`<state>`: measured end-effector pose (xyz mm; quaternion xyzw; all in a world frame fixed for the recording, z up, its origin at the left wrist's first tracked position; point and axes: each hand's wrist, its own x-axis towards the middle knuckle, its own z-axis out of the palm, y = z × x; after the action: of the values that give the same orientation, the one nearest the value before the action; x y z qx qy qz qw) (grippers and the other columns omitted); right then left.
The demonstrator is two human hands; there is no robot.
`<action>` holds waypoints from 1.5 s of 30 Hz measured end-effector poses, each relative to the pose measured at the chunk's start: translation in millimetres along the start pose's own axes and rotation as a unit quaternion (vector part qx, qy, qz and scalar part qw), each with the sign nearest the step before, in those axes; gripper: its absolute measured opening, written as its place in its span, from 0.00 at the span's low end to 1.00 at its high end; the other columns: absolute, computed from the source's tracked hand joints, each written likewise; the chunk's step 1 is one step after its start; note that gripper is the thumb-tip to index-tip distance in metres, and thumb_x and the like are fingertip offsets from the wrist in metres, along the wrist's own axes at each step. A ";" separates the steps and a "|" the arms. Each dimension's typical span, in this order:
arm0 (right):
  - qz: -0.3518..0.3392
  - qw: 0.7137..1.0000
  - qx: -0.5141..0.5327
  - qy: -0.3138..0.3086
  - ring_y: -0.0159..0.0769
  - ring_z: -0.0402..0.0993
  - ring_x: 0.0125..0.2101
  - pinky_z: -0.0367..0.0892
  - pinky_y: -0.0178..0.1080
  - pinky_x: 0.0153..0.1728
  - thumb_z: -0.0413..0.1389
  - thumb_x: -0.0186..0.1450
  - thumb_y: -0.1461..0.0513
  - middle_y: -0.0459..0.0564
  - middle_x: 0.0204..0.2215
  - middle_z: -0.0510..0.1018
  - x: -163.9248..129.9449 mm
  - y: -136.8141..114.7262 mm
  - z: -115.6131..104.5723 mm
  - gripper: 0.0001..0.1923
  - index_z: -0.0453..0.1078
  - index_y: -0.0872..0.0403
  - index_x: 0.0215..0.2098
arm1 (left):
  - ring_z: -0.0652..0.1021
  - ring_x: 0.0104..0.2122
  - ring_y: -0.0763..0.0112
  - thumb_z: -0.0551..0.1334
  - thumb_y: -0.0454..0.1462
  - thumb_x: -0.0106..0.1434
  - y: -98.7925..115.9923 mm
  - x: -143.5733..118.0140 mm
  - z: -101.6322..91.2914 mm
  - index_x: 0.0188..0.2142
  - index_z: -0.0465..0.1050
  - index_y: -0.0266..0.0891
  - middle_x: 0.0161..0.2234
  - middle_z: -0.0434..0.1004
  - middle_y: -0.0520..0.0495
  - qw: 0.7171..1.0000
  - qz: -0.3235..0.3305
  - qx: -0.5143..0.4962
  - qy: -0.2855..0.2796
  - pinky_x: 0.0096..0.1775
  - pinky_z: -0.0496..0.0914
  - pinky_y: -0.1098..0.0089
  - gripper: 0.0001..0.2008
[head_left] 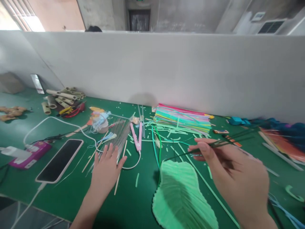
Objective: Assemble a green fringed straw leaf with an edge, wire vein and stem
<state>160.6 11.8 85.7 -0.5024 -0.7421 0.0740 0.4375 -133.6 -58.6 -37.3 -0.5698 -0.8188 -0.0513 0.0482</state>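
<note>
Green table (133,206) is littered with offcuts; right hand (235,171) pinches dark wire (228,141), left hand (106,168) lies flat on clear sleeve (119,133) (keep that pinch near the tip, I'd say).

Table surface (133,206): deep green, scattered with pale mint offcuts. Leaf-shaped piece (181,197): light mint green, finely ribbed in close parallel ridges. Stack of strips (182,119): banded pink, mint, turquoise, yellow and lilac (pink uppermost). Thin stems (228,140) in the right hand (235,171): dark green, nearly black. Small tool (137,136): pastel pink with a white cord. Clear wrapper (118,135) under the left hand (106,167): transparent, streaked with glare. Phone (59,160): black screen, pale pink case. Charger block (33,154): magenta and white. Tubes (63,97): beige. Partition (166,70): plain off-white. Material at far right (286,143): orange and teal.
</note>
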 end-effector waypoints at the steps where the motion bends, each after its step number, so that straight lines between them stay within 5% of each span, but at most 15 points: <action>1: 0.003 1.000 0.011 -0.002 0.35 0.79 0.24 0.70 0.33 0.24 0.55 0.66 0.52 0.44 0.27 0.82 -0.7 -4.8 3.1 0.11 0.75 0.48 0.39 | 0.57 0.63 0.45 0.43 0.55 0.66 -3.3 -7.2 2.6 0.61 0.63 0.36 0.63 0.57 0.34 1.000 -0.006 0.019 0.011 0.60 0.49 0.41 0.34; 7: 0.032 0.990 0.130 -0.054 0.35 0.79 0.22 0.73 0.32 0.21 0.56 0.65 0.54 0.47 0.27 0.82 -4.3 -30.6 29.3 0.11 0.75 0.50 0.39 | 0.50 0.65 0.41 0.44 0.57 0.64 -15.3 -55.1 26.6 0.66 0.48 0.31 0.67 0.41 0.28 0.998 0.002 -0.030 0.056 0.56 0.59 0.44 0.40; 11: 0.023 0.984 0.147 -0.097 0.33 0.80 0.24 0.74 0.30 0.24 0.56 0.65 0.55 0.45 0.28 0.82 -6.8 -42.9 43.4 0.09 0.75 0.50 0.39 | 0.56 0.64 0.44 0.48 0.50 0.67 -17.2 -83.1 29.9 0.68 0.36 0.32 0.65 0.51 0.30 0.995 0.024 -0.031 0.094 0.55 0.59 0.41 0.38; 16: 0.000 0.984 0.124 -0.125 0.33 0.80 0.24 0.74 0.29 0.25 0.56 0.65 0.56 0.43 0.27 0.82 -8.9 -48.6 52.2 0.09 0.75 0.49 0.40 | 0.57 0.63 0.45 0.52 0.44 0.68 -13.9 -94.0 11.1 0.67 0.44 0.50 0.66 0.52 0.45 0.991 0.116 -0.040 0.052 0.54 0.60 0.39 0.30; 20: 0.005 0.986 0.106 -0.130 0.34 0.80 0.24 0.74 0.30 0.24 0.56 0.65 0.55 0.44 0.28 0.82 -9.8 -51.8 56.1 0.09 0.75 0.49 0.39 | 0.59 0.63 0.49 0.52 0.47 0.68 -11.1 -94.1 3.9 0.66 0.45 0.52 0.65 0.54 0.49 0.985 0.157 -0.066 0.034 0.56 0.61 0.42 0.30; 25: 0.002 0.987 0.088 -0.132 0.33 0.80 0.25 0.73 0.30 0.25 0.55 0.65 0.54 0.43 0.27 0.82 -10.8 -53.0 56.2 0.09 0.75 0.48 0.38 | 0.60 0.63 0.51 0.53 0.47 0.67 -15.8 -97.1 6.5 0.66 0.48 0.46 0.65 0.56 0.46 0.989 0.109 -0.080 0.054 0.55 0.64 0.47 0.31; 30: -0.012 0.991 0.049 -0.121 0.34 0.80 0.25 0.71 0.30 0.25 0.55 0.65 0.53 0.43 0.28 0.82 -11.2 -51.3 52.5 0.11 0.75 0.48 0.38 | 0.55 0.64 0.42 0.54 0.47 0.66 -26.3 -104.1 5.0 0.64 0.55 0.52 0.65 0.56 0.45 0.996 0.047 -0.043 0.069 0.54 0.63 0.41 0.27; 36: -0.030 0.991 0.041 -0.124 0.31 0.80 0.25 0.70 0.29 0.24 0.55 0.66 0.54 0.41 0.28 0.82 -11.4 -48.6 52.0 0.09 0.75 0.47 0.38 | 0.44 0.64 0.32 0.58 0.45 0.64 -29.9 -108.2 -0.8 0.61 0.61 0.55 0.69 0.39 0.42 0.994 -0.001 -0.040 0.105 0.52 0.60 0.35 0.25; 41: -0.030 0.991 0.041 -0.127 0.31 0.80 0.26 0.70 0.28 0.24 0.55 0.66 0.55 0.40 0.28 0.82 -12.1 -49.0 51.8 0.08 0.75 0.46 0.39 | 0.58 0.63 0.46 0.52 0.44 0.68 -42.2 -97.8 3.5 0.62 0.59 0.43 0.63 0.60 0.41 0.993 0.074 -0.026 0.088 0.55 0.61 0.41 0.24; 45: -0.028 0.992 0.032 -0.123 0.32 0.80 0.26 0.71 0.29 0.24 0.55 0.66 0.54 0.40 0.27 0.82 -12.9 -49.4 50.4 0.09 0.75 0.46 0.39 | 0.59 0.62 0.44 0.49 0.49 0.68 -56.9 -91.6 7.2 0.62 0.60 0.38 0.61 0.63 0.40 0.994 0.032 -0.002 0.103 0.55 0.59 0.38 0.28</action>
<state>91.9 -6.0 74.9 -0.4544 -0.8012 0.1466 0.3608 -155.4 -162.3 -58.7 -0.5871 -0.7909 -0.1099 0.1327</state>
